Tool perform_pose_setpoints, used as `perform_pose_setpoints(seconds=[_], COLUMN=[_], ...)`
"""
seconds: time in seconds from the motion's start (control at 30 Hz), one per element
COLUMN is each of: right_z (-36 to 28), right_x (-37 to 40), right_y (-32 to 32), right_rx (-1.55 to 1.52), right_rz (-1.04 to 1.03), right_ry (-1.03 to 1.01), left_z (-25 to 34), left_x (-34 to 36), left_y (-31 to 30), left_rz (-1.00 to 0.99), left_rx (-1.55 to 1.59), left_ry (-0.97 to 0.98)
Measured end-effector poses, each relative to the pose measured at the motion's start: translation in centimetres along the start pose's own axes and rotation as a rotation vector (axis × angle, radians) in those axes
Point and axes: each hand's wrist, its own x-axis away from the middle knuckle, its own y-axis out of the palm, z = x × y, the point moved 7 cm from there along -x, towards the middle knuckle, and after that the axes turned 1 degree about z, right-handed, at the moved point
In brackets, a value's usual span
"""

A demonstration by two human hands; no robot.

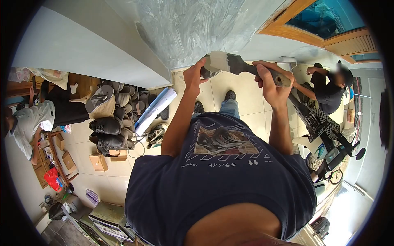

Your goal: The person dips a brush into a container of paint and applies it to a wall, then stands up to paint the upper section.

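Both of my hands hold one tool that looks like a broad putty knife [236,65], raised level in front of the wall. Its dark handle has a hole near the end, and an off-white patch covers part of its wide head. My right hand [274,84] is wrapped round the handle. At the other end, my left hand [193,77] grips the edge of the head with thumb and fingers. Facing me, the wall [193,30] carries pale, swirled smears over grey.
To the left stands a rack of shoes [108,127] with a rolled sheet [156,110] beside it. Small cardboard boxes [98,162] lie on the tiles. A motorbike [324,135] and a crouching person [330,92] are at right; another person [35,121] is at far left.
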Motion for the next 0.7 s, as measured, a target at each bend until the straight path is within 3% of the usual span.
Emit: perform_pose_setpoints(seconds=[0.53, 0.7], right_z=[2.1, 2.8], right_x=[-0.1, -0.5], right_y=[-0.1, -0.7], right_rx=[0.076, 0.098], right_rz=[-0.066, -0.240], right_ry=[0.120, 0.314], left_z=[-0.4, -1.0], left_x=[-1.6, -1.6], left_y=[-0.3, 1.2], left_rz=[0.009, -0.044], left_rx=[-0.054, -0.108], left_ry=[0.041, 0.047])
